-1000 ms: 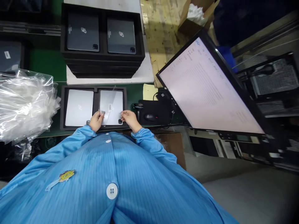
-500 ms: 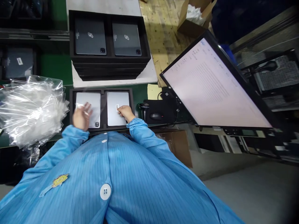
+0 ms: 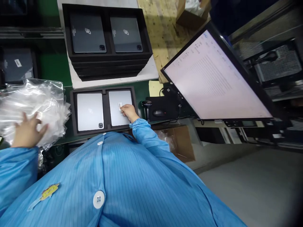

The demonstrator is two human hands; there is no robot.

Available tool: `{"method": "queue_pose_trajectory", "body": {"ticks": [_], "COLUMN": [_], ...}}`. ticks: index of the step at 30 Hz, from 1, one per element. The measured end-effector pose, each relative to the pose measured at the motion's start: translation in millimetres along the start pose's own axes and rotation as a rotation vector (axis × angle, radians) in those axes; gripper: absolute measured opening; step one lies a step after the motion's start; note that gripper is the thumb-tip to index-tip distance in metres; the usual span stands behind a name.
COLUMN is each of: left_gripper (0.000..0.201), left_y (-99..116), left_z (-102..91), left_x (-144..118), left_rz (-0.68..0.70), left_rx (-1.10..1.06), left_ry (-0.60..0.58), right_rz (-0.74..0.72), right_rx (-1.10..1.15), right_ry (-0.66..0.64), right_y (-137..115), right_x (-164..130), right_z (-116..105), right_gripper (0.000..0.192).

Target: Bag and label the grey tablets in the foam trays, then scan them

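A black foam tray (image 3: pixel 105 108) lies in front of me with two silver tablets face down. My right hand (image 3: pixel 128 112) rests on the right tablet (image 3: pixel 120 104), its fingertips pressing a small white label (image 3: pixel 120 106) on the tablet's back. The left tablet (image 3: pixel 90 111) lies untouched. My left hand (image 3: pixel 27 132) is far out to the left, fingers spread on a heap of clear plastic bags (image 3: pixel 30 107). It holds nothing that I can see.
A stack of black trays (image 3: pixel 107 64) with two dark grey tablets on top stands behind on a white board. A tilted monitor (image 3: pixel 213 78) fills the right. A mouse (image 3: pixel 158 113) and a barcode scanner (image 3: pixel 146 105) sit on a black pad. A cardboard box (image 3: pixel 180 146) stands below the bench.
My left hand let go of the clear film, crossed the left tablet and reached the bag heap. My right hand shifted from the tablet's lower corner onto the label.
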State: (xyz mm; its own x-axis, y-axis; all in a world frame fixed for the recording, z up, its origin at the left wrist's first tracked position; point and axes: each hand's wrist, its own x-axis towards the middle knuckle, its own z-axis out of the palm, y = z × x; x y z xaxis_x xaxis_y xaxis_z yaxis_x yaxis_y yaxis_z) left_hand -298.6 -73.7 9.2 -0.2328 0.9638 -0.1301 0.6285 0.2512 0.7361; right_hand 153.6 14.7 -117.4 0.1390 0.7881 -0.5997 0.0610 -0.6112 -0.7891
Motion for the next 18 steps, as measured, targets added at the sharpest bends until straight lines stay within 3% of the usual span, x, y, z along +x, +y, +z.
{"method": "queue_pose_trajectory", "body": {"ticks": [4,6,8,10,14,16,18], "left_gripper": [0.064,0.058,0.053,0.05,0.044,0.052,0.055], "left_y": [-25,-16,11,51,125,148,161], "left_z": [15.0,20.5,40.9,83.9,214.7,275.9,320.7], "left_x": [29,39,42,39,24,20,22], "left_rz": [-0.315,-0.304,-0.145,0.122,0.718,0.878,0.964], "left_rx": [0.375,0.537,0.669,0.663,0.593,0.631,0.654], "left_ry": [-0.16,-0.151,-0.116,-0.176,-0.734,-0.86,-0.886], "right_rz": [-0.006,-0.014,-0.031,-0.057,-0.093,-0.093,-0.092], "right_rx": [0.05,0.097,0.155,0.208,0.242,0.226,0.208], "right_ry": [0.01,0.007,0.007,0.027,0.084,0.112,0.139], "right_y": [2,6,12,17,25,27,30], "right_x": [-6,-12,-20,-29,-44,-49,-54], "right_z": [-1,-4,-11,-23,-56,-73,-87], "right_gripper": [0.024,0.024,0.027,0.03,0.031,0.031,0.032]}}
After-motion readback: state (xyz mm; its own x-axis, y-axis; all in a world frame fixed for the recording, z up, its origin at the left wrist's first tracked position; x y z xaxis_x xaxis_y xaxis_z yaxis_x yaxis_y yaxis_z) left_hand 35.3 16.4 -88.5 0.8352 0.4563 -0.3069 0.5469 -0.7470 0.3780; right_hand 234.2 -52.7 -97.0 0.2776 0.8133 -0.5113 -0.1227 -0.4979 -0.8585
